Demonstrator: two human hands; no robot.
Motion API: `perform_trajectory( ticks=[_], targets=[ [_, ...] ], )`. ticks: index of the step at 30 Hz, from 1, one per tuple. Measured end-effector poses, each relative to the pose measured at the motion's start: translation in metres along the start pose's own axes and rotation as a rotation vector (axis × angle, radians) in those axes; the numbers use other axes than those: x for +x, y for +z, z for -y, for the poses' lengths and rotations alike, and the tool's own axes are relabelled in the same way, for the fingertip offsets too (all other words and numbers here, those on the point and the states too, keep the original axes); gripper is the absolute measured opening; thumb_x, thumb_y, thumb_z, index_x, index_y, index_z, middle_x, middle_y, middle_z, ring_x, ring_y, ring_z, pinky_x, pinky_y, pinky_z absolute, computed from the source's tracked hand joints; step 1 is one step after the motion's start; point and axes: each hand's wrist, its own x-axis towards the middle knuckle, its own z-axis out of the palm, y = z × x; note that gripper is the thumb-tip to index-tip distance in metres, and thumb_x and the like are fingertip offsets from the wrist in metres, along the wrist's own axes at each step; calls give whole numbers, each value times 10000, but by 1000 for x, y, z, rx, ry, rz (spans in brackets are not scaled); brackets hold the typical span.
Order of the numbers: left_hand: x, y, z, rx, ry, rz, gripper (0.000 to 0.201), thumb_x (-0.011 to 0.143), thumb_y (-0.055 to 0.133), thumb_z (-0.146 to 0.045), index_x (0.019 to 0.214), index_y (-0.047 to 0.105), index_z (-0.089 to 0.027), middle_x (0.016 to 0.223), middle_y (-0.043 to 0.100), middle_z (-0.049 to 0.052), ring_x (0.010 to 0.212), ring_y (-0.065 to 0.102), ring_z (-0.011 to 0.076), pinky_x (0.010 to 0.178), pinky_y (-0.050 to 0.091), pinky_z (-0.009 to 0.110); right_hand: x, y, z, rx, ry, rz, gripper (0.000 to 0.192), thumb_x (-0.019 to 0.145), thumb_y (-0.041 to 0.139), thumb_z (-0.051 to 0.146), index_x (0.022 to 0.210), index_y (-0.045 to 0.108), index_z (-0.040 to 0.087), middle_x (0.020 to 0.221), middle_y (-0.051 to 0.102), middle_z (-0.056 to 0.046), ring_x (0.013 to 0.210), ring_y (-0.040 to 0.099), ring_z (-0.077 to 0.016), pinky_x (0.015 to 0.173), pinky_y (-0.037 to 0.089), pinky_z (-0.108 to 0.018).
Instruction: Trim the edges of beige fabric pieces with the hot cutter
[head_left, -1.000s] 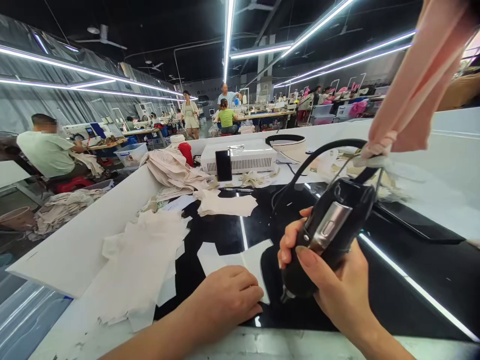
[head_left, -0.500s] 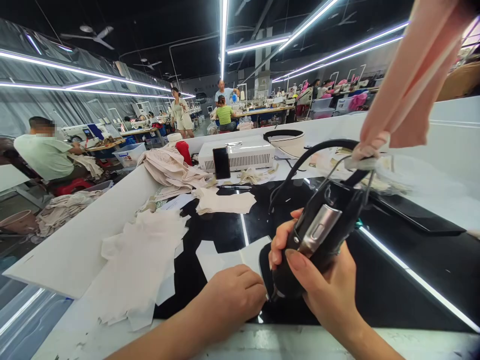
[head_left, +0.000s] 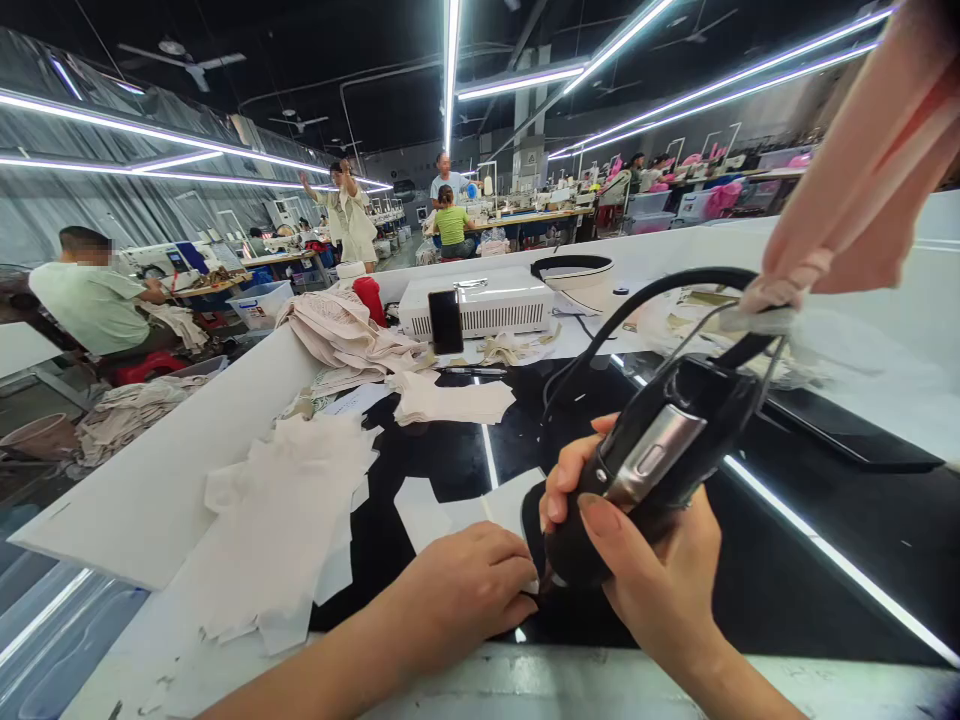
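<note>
My right hand (head_left: 660, 550) is wrapped round a black hand-held iron (head_left: 652, 450) with a silver panel on its side, tilted with its top to the right. A black cord leaves its upper end beside a knotted pink cloth (head_left: 840, 200). My left hand (head_left: 472, 585) lies just left of the iron, fingers curled and pressed together on the edge of a white fabric piece (head_left: 431, 510), their tips partly hidden. That piece lies flat on the glossy black work surface (head_left: 450, 460). The iron's lower end is close to my left fingertips; whether it touches the fabric I cannot tell.
Stacked pale fabric pieces (head_left: 285, 520) lie left, with another pale piece (head_left: 450, 400) behind. A phone (head_left: 445, 322) leans against a white vented box (head_left: 510, 305). A flat black slab (head_left: 847, 430) sits right. White walls edge the table; several people work beyond.
The iron and pink cloth have swung slightly right, the iron's top most of all. My left hand has shifted slightly, its fingers still on the fabric. A person in the background has raised both arms.
</note>
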Motion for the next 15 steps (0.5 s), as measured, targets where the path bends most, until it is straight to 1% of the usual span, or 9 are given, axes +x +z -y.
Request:
perform_trajectory(
  ticks=[2, 5, 7, 11, 15],
  targets=[
    [1, 3, 0, 64, 47, -30, 68, 1146, 702, -245, 1130, 708, -179, 1092, 793, 56, 1040, 775, 213, 988, 650, 330, 1, 1, 1, -3, -5, -9, 403, 954, 907, 365, 1256, 641, 341, 883, 707, 23, 624, 642, -177, 527, 605, -311],
    [3, 7, 0, 155, 120, -91, 188, 1174, 600, -185, 1001, 672, -172, 991, 754, 52, 924, 757, 194, 914, 650, 320, 2, 0, 2, -9, -12, -9, 403, 944, 929, 425, 1222, 651, 337, 878, 712, 25, 614, 650, -175, 522, 607, -304],
    [3, 8, 0, 176, 139, -116, 230, 1169, 563, -134, 965, 663, -168, 961, 741, 51, 886, 746, 184, 897, 646, 313, 2, 0, 2, -13, -13, -2, 399, 947, 931, 466, 1207, 657, 336, 878, 714, 24, 609, 651, -172, 516, 609, -301],
    [3, 4, 0, 112, 97, -115, 192, 1147, 610, -122, 977, 686, -167, 992, 763, 48, 926, 745, 185, 932, 641, 306, 2, 1, 2, -7, -6, 6, 401, 962, 922, 486, 1223, 656, 339, 889, 714, 21, 617, 651, -169, 513, 609, -299],
    [4, 0, -2, 42, 61, -95, 177, 1149, 629, -133, 997, 714, -167, 997, 781, 40, 951, 751, 186, 953, 638, 311, 1, 0, -1, 9, 0, -6, 443, 965, 922, 445, 1283, 631, 339, 897, 706, 23, 627, 666, -171, 535, 617, -308]
  ],
)
